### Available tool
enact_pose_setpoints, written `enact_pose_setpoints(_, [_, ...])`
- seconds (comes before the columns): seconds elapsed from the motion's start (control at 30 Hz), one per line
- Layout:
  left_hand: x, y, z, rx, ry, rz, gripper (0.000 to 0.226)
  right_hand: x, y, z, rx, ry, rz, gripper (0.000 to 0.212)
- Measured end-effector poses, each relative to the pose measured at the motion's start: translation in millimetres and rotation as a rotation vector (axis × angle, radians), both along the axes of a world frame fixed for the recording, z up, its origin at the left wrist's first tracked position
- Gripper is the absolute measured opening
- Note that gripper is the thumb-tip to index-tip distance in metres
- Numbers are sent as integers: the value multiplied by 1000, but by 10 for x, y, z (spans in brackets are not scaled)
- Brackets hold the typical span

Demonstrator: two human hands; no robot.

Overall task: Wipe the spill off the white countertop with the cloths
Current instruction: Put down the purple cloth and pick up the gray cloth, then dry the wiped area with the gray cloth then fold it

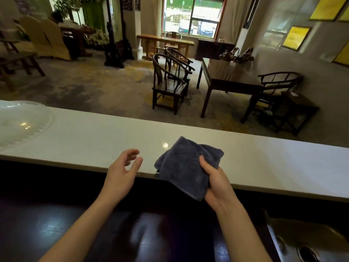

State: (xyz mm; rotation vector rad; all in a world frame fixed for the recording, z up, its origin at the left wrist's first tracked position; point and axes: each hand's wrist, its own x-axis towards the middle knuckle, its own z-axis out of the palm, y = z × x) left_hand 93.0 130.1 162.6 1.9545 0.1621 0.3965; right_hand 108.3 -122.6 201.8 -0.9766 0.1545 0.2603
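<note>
A folded dark blue-grey cloth hangs over the near edge of the white countertop. My right hand grips the cloth at its right side, thumb on top. My left hand hovers just left of the cloth, fingers apart and curled, holding nothing. No spill is plainly visible on the white surface; only a small light glint shows beside the cloth.
A clear glass plate or bowl sits on the countertop at the far left. Below the counter lies a dark glossy worktop with a metal sink at the lower right. Beyond the counter stand dark wooden chairs and a table.
</note>
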Motion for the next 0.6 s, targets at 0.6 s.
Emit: enact_pose_setpoints(0.6, [24,320,-380,850,221,20,58,368,-930,-707,-1886,-287,-9,69])
